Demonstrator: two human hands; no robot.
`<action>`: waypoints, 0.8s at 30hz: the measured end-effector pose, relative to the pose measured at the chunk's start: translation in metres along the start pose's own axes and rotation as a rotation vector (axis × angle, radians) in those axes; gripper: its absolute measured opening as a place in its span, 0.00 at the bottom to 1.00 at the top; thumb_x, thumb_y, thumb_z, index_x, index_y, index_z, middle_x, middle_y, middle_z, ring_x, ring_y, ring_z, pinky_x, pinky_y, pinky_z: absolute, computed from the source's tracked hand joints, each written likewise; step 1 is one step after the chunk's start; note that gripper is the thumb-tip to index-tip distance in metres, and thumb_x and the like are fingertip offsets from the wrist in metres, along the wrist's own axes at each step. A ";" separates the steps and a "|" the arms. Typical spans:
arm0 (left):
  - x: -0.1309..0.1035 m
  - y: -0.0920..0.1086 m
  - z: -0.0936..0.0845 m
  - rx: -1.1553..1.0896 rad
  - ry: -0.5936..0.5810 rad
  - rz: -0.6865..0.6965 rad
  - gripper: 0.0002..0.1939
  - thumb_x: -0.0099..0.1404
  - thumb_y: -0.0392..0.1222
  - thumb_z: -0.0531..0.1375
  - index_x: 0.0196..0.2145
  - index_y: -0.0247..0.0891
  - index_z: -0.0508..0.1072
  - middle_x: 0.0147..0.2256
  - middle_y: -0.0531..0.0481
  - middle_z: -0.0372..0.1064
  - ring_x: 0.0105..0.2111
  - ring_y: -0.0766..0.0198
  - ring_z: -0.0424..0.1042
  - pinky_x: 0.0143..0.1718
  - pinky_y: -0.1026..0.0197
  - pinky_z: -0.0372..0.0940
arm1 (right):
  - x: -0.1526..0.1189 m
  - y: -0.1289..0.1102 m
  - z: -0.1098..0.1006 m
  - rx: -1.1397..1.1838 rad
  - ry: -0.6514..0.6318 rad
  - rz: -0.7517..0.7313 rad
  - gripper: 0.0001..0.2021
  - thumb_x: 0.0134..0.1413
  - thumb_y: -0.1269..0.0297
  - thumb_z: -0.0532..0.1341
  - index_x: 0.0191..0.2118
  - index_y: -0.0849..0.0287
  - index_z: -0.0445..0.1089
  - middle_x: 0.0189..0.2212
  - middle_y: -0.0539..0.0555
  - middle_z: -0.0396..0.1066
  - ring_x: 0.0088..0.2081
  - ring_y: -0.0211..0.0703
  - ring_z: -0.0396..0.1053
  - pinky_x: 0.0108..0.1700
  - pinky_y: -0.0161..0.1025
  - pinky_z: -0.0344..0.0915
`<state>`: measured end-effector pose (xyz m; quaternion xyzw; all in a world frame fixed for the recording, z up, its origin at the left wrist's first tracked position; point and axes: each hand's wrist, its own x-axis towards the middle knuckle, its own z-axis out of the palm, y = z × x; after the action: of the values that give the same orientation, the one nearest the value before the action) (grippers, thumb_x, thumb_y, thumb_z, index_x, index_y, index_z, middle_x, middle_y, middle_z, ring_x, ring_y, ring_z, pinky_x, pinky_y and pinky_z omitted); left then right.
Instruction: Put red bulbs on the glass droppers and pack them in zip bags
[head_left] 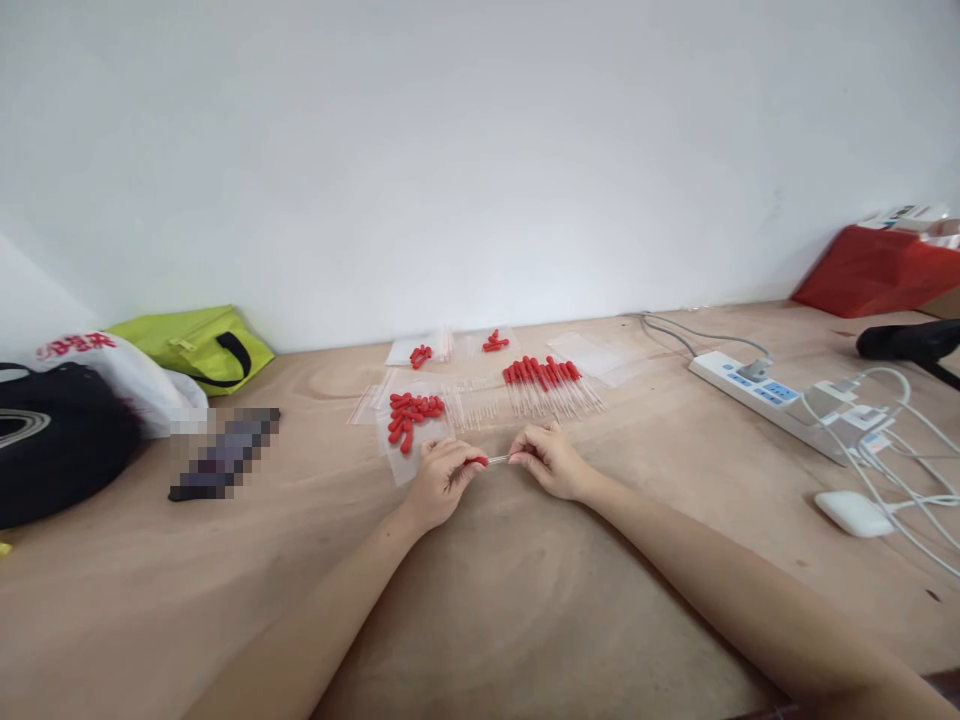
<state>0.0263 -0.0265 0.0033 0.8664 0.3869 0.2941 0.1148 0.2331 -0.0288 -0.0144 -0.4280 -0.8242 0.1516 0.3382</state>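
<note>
Left hand [439, 480] pinching red bulb [475, 461], right hand [547, 458] gripping clear tube [499, 459], meeting at frame centre. Judging: bulb being pushed onto tube. Next likely calling for straight, gentle push. Loose bulbs [411, 410] lying upper left of hands, finished droppers [551, 385] upper right.

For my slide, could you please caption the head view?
Both hands, left hand and right hand, hold a red-capped dropper beside loose red caps on a wooden table.
</note>
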 end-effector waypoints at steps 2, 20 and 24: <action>0.000 0.000 0.000 -0.003 -0.004 0.014 0.13 0.64 0.46 0.48 0.31 0.41 0.69 0.29 0.52 0.71 0.31 0.63 0.67 0.41 0.56 0.51 | 0.000 0.000 -0.001 -0.005 -0.003 0.012 0.08 0.56 0.62 0.51 0.30 0.59 0.63 0.25 0.48 0.67 0.27 0.34 0.61 0.41 0.37 0.49; -0.002 0.000 0.000 0.051 0.040 0.124 0.09 0.63 0.42 0.52 0.29 0.39 0.70 0.26 0.55 0.72 0.26 0.68 0.68 0.44 0.56 0.50 | -0.004 -0.010 -0.005 -0.300 0.066 -0.174 0.13 0.57 0.65 0.47 0.28 0.60 0.65 0.25 0.50 0.68 0.23 0.34 0.55 0.36 0.38 0.43; -0.002 0.003 0.000 0.074 0.046 0.172 0.10 0.63 0.41 0.52 0.29 0.38 0.70 0.25 0.55 0.72 0.25 0.68 0.68 0.46 0.55 0.49 | -0.005 -0.013 -0.002 -0.249 0.112 -0.194 0.12 0.57 0.65 0.48 0.27 0.61 0.64 0.24 0.49 0.68 0.22 0.33 0.53 0.34 0.38 0.43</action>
<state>0.0268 -0.0306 0.0040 0.8930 0.3242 0.3084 0.0482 0.2288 -0.0410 -0.0083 -0.3931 -0.8539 -0.0092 0.3409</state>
